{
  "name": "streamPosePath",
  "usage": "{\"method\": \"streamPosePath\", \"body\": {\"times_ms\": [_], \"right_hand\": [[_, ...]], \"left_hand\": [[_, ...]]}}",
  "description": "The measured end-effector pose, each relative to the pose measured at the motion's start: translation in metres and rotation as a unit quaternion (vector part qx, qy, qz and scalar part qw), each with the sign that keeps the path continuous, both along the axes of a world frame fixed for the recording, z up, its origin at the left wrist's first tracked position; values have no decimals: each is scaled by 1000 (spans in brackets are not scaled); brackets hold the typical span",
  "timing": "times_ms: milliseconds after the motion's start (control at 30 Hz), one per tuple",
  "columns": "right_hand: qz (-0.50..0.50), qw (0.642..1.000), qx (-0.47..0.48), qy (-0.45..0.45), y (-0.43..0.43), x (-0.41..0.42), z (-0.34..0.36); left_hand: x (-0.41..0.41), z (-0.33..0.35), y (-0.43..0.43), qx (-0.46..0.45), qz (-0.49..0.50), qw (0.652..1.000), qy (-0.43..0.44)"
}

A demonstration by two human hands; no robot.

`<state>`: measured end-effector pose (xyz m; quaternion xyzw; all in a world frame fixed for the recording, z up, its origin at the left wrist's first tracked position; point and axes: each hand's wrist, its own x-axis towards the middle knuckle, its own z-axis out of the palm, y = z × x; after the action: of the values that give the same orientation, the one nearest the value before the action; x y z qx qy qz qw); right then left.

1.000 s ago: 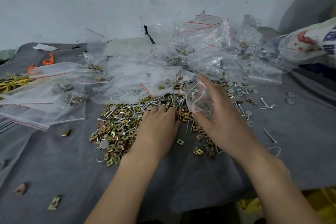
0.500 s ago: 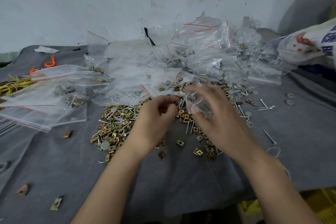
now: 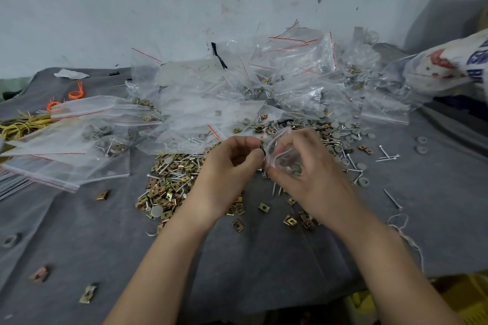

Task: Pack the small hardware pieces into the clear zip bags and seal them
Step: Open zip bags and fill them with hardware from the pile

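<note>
Clear plastic first: your right hand [image 3: 309,177] cups a small zip bag [image 3: 281,150], its grip pinching the bag at the mouth so the opening faces left; grey and metal bits already show through it. Your left hand [image 3: 232,166] has thumb and forefinger pressed together right at that mouth, grip pinching what looks like one dark small piece, too small to name. Judgement: you're feeding a piece in, bag held up off the table so the contents settle to the bottom. Not sealed yet.

Directly under the hands sits the loose pile of brass-coloured square clips and silver nails [image 3: 174,179], kept within reach for quick picking; far too many to count. Grey round washers [image 3: 340,134] spread right of it, dozens. Strays on the grey cloth table [image 3: 264,258]: three clips at lower left, one near the flat bags, roughly eight near your right wrist.

Behind, a heap of filled bags [image 3: 295,76] against the wall, count unclear, overlapping. Flat empty bags [image 3: 66,161] stacked left as supply. Two orange ties [image 3: 76,92], one bundle of yellow ties [image 3: 18,126], one printed sack [image 3: 449,66] far right.
</note>
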<state>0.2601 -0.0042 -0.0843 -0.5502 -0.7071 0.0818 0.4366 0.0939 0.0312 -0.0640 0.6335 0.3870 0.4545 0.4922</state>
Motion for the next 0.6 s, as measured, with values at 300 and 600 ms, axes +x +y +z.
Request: {"method": "streamPosePath", "body": {"times_ms": [300, 600], "right_hand": [[14, 1000, 1, -11, -2, 3, 1], [-31, 999, 38, -19, 1, 0, 2]], "left_hand": [[4, -2, -2, 72, -7, 997, 0], [12, -6, -2, 17, 41, 998, -39]]}}
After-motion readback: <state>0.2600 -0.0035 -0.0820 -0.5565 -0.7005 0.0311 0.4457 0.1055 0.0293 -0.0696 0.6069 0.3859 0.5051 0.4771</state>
